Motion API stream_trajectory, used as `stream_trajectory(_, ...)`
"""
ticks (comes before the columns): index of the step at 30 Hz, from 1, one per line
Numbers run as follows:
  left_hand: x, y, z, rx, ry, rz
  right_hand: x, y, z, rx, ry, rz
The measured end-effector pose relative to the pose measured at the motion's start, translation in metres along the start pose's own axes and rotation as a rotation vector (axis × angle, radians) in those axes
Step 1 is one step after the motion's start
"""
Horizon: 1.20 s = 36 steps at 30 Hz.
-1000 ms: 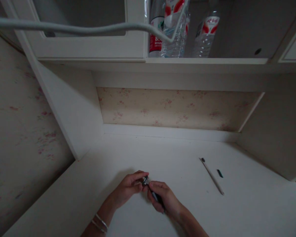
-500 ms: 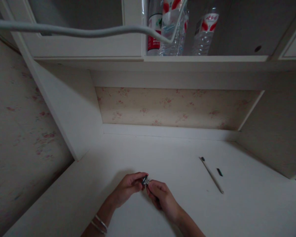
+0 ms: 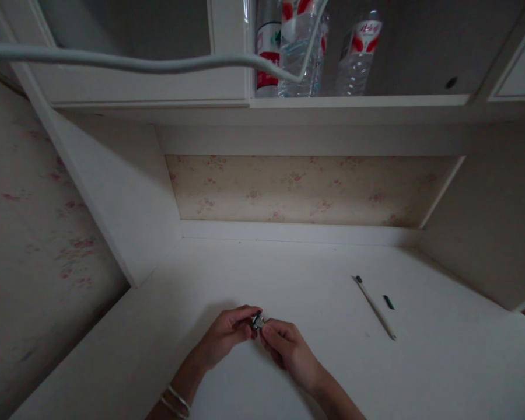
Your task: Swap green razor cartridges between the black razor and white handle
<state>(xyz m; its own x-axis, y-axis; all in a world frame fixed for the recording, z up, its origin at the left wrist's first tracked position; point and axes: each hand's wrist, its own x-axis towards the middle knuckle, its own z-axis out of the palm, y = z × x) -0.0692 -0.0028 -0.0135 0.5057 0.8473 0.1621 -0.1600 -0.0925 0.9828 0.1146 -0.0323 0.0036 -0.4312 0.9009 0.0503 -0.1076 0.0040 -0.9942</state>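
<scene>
Between my hands, above the white desktop (image 3: pixel 289 280), is a small silver and black piece (image 3: pixel 257 320), too small to name for certain. My left hand (image 3: pixel 227 332) pinches its left side between thumb and fingers. On the other side my right hand (image 3: pixel 284 347) is closed, thumb against forefinger, at the piece's right edge. The fingers hide much of it. Two pale bangles (image 3: pixel 175 402) circle the left wrist. To the right lies a slim whitish pen-like stick (image 3: pixel 376 309) with a dark end, and beside it a short dark green piece (image 3: pixel 389 302).
Overhead, a cabinet shelf (image 3: pixel 359 102) holds several plastic bottles (image 3: pixel 361 52). A pale cable or rod (image 3: pixel 157 64) crosses in front of it. White side panels (image 3: pixel 122 192) flank the desk, and floral wallpaper (image 3: pixel 306 189) shows at the back.
The view has shifted slightly. Both hands stay closed at the small silver and black piece, which seems a little turned between the fingers.
</scene>
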Motion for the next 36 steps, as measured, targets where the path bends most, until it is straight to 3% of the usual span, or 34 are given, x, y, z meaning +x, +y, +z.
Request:
stream_trajectory(6, 0.001, 0.001, 0.000, -0.003, 0.005, 0.015, 0.000, -0.001, 0.000, -0.016, 0.005, -0.001)
stream_trajectory(14, 0.000, 0.001, -0.002, 0.021, -0.056, 0.018, -0.001, -0.007, -0.003, 0.140, -0.103, 0.069)
stream_trajectory(23, 0.000, 0.016, 0.004, 0.097, -0.087, 0.055, -0.004, -0.011, -0.010, 0.453, -0.246, 0.348)
stream_trajectory(31, 0.000, 0.011, 0.007, 0.025, -0.076, 0.021, -0.004, -0.009, -0.011, 0.320, -0.198, 0.280)
stream_trajectory(36, -0.002, 0.002, 0.002, -0.023, -0.133, 0.012, -0.008, -0.014, -0.010, 0.212, -0.282, 0.180)
